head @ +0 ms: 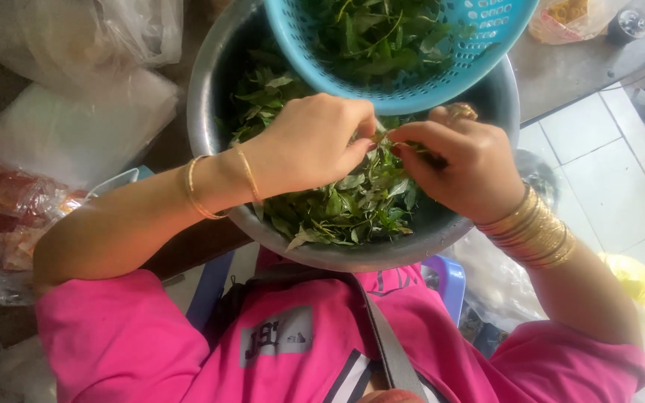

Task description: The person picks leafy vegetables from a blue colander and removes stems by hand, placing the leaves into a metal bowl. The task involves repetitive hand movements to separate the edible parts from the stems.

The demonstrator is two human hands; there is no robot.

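both of my hands meet over the middle of the bowl. my left hand (pixel 311 145) is curled nearly closed, thumb and fingertips pinched onto a leafy sprig (pixel 397 145), and my right hand (pixel 460 168) pinches the other end of the same sprig, its fingers bent in tight; the two hands almost touch. thin gold bangles (pixel 218 183) sit on the left wrist and a thick stack of gold bangles (pixel 533 231) on the right.

under the hands lies the pile of green leaves (pixel 349 205), heaped in the near half of the steel bowl (pixel 210 127), which rests in front of my lap above the pink shirt (pixel 151 336). i judge the work as well under way but not finished: a good heap of stems and leaves remains in the bowl, while the blue plastic colander (pixel 412 82), tilted on the bowl's far rim, already holds plenty of greens. i cannot tell which lot is picked and which is not.

further out, clear plastic bags (pixel 76 45) crowd the left side, one with reddish food (pixel 9 209) inside. a yellow bag (pixel 636 280) lies on the tiled floor (pixel 606 172) at right, and a blue plastic stool (pixel 449 280) shows under the bowl. the colander overhangs the bowl and narrows the room behind my hands.
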